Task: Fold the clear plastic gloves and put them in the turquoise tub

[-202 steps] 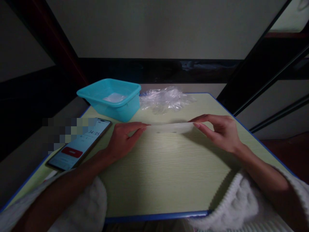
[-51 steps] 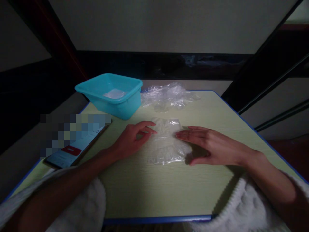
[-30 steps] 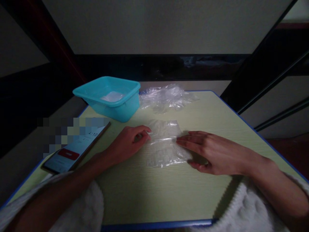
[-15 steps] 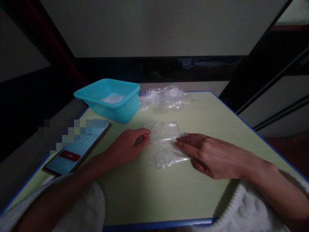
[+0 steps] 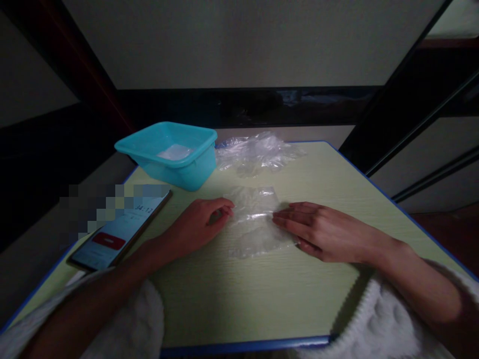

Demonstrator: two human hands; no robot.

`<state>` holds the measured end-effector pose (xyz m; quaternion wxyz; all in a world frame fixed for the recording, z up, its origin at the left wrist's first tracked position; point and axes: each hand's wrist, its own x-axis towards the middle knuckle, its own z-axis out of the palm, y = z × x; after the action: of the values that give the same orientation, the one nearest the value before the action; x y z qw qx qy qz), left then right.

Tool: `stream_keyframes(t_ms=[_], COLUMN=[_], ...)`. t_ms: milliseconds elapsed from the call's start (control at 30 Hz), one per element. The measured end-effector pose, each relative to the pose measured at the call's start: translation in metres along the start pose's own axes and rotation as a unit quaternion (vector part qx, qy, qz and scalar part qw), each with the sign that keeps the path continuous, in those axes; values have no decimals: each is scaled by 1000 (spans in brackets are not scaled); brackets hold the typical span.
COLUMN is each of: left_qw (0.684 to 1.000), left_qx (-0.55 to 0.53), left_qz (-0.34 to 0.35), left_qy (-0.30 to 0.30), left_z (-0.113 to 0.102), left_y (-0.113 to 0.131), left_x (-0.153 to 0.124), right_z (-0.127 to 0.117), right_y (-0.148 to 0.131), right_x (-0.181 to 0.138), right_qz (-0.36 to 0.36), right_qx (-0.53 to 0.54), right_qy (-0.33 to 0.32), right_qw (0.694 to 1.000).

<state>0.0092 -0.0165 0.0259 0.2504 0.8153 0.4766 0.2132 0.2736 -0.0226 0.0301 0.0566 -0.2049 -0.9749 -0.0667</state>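
Note:
A clear plastic bag (image 5: 250,227) lies flat on the table between my hands, with a shiny crease across its middle. My left hand (image 5: 204,219) is closed in a pinch at the bag's left edge, thumb against fingertips. On the right edge rests my right hand (image 5: 318,229), its fingers stretched out together and touching the film, with the thumb tucked below them. Part of the bag's right side is hidden under those fingers.
A turquoise plastic basin (image 5: 198,167) stands at the back left with a whitish piece (image 5: 175,152) inside. Beside it is a crumpled heap of clear plastic (image 5: 262,152). A phone (image 5: 123,229) lies at the left. Blue edging (image 5: 247,346) borders the table (image 5: 239,304).
My right hand has shifted slightly up, and its thumb has drawn closer to the fingers. The bag's lower part looks a little flatter. My left hand stays in place.

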Motion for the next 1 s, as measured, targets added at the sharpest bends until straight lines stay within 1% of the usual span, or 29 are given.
stream_keyframes(t_ms=[100,167,267,400,500,600,667,800,867,1000], left_qw=[1000,1000,999,994,992,994,996,998,998,998], left_qx=[-7,-21,-47,-71,-61,-50,-45,-44,-42,-58], left_qz=[-6,-13,14,82,97,88,69,-2,-24,-26], left_qy=[4,16,23,-27,-55,-53,-46,-40,-33,-29], left_z=[0,1,5,14,19,18,15,6,3,-1], left_y=[-1,-1,-2,-4,-5,-3,-1,3,2,2], left_x=[0,0,1,1,0,-1,-1,-1,-1,-1], right_z=[5,8,12,15,16,16,15,15,14,11], right_y=[6,10,14,17,18,18,19,20,21,21], right_x=[0,1,2,3,4,3,2,1,1,1], right_qz=[-29,-36,-30,-37,-41,-42,-42,-31,-24,-20], right_qx=[-15,-18,-17,-5,4,15,23,46,62,91], right_qy=[25,35,41,38,33,27,25,20,21,30], right_qw=[999,999,999,999,999,999,999,998,998,995])
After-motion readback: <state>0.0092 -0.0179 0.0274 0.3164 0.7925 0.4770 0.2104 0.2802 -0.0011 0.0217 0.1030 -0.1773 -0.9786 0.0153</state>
